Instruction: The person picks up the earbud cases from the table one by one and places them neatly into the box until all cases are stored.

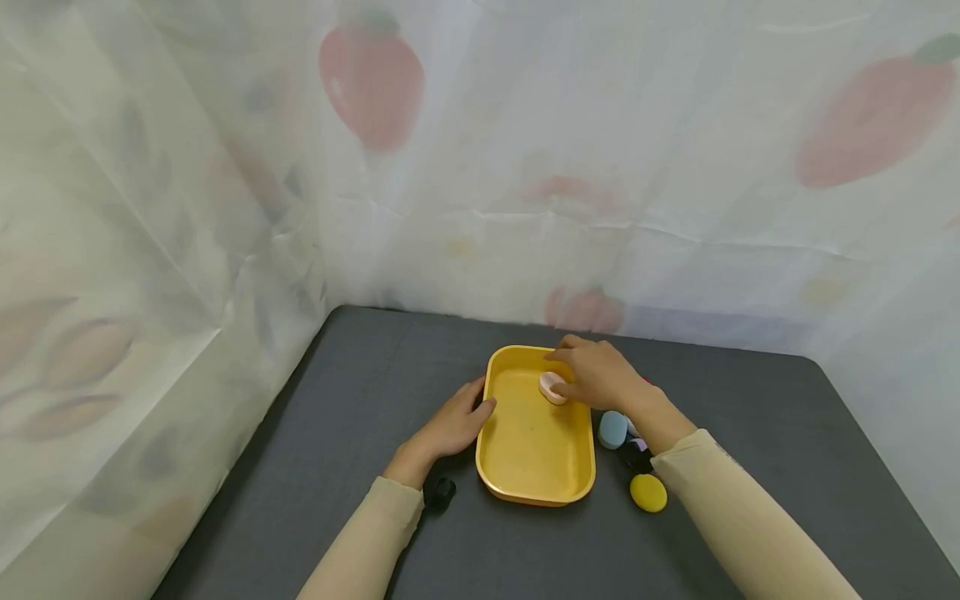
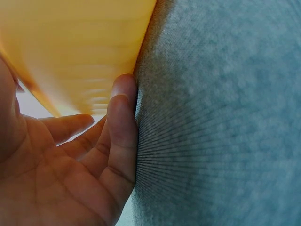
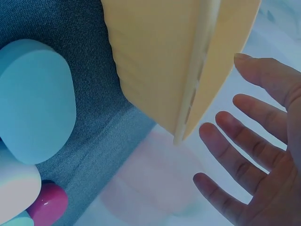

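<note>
A yellow rectangular tray (image 1: pixel 534 450) stands on the dark grey tabletop. My left hand (image 1: pixel 452 421) holds its left side, thumb over the rim and fingers along the outer wall; in the left wrist view, the fingers (image 2: pixel 123 122) lie low against that wall. Inside the tray, toward its upper right, is a pale pink, smooth oval piece (image 1: pixel 551 387). Over the tray's upper right rim reaches my right hand (image 1: pixel 600 373), its thumb beside the oval piece. The right wrist view shows this hand's fingers (image 3: pixel 240 165) spread apart, nothing between them.
Right of the tray lie several smooth rounded pieces: a light blue one (image 3: pixel 37 101), a white one (image 3: pixel 16 188), a magenta one (image 3: pixel 49 205) and a yellow one (image 1: pixel 648 492). A small black object (image 1: pixel 441 494) shows beside the left wrist. A fruit-printed curtain (image 1: pixel 480 167) borders the table.
</note>
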`<state>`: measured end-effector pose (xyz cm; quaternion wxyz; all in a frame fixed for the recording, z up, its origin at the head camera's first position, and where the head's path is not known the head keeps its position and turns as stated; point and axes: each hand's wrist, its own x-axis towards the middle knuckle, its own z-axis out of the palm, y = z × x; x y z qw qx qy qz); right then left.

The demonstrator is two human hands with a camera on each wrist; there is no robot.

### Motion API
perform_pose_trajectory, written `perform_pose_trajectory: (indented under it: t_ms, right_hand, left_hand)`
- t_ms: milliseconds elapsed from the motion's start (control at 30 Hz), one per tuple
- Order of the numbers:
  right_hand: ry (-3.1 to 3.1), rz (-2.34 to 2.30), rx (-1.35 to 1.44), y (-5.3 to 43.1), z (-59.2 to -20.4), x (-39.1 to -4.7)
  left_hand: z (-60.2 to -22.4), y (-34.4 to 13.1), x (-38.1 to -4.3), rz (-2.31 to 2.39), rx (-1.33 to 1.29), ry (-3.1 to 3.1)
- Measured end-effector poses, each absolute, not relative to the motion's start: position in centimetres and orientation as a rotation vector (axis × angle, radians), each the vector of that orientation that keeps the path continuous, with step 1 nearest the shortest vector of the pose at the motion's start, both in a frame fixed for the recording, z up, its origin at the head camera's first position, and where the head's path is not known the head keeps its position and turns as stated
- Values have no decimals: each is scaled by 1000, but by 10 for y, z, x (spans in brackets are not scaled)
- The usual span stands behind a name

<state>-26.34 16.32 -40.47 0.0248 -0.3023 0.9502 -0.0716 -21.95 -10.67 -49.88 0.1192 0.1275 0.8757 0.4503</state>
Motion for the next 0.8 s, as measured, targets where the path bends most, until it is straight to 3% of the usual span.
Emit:
perform_pose_trajectory:
  t_ms: [800]
  right_hand:
    - [2973, -423, -816, 205, -403, -255]
  left_hand:
    - [-501, -107, -221, 1308, 364, 2566]
